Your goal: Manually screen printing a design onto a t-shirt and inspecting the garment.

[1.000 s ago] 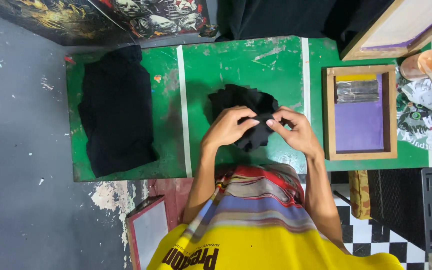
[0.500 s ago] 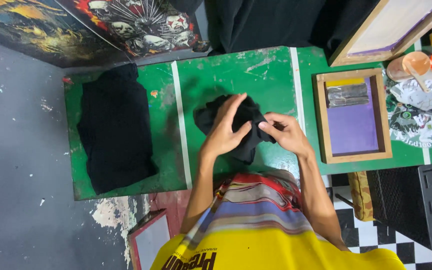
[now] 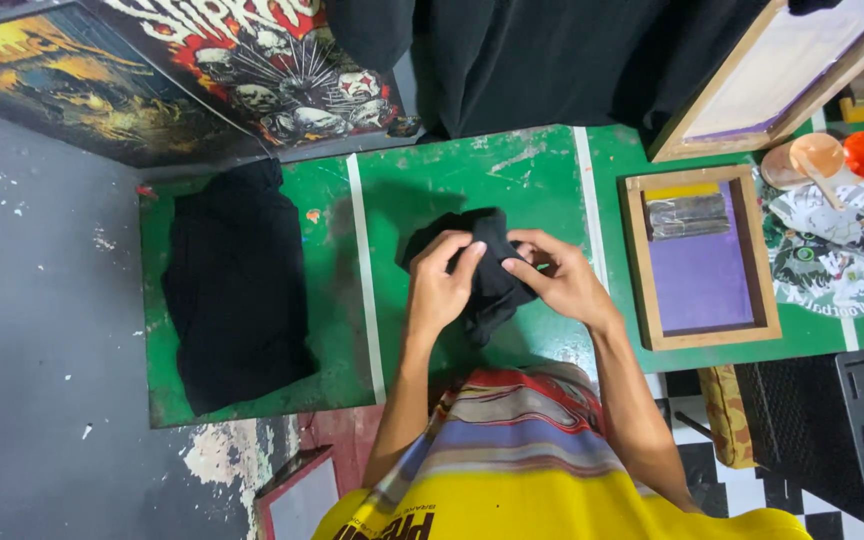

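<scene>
Both hands work a crumpled black cloth garment (image 3: 482,262) over the middle panel of the green-painted table (image 3: 472,175). The left hand (image 3: 439,285) has its fingers (image 3: 464,262) curled onto the bundle, pinching its fabric; the right hand (image 3: 559,280) grips the garment's other side with fingers closed on it. Left of the garment, a second black garment (image 3: 235,290) lies flat. Right of it rests a wooden-framed printing screen with purple mesh (image 3: 702,258).

Matt black cloth (image 3: 487,270) lies on a scuffed, green-painted table (image 3: 472,170); wooden-framed screen (image 3: 702,260) nearby.
</scene>
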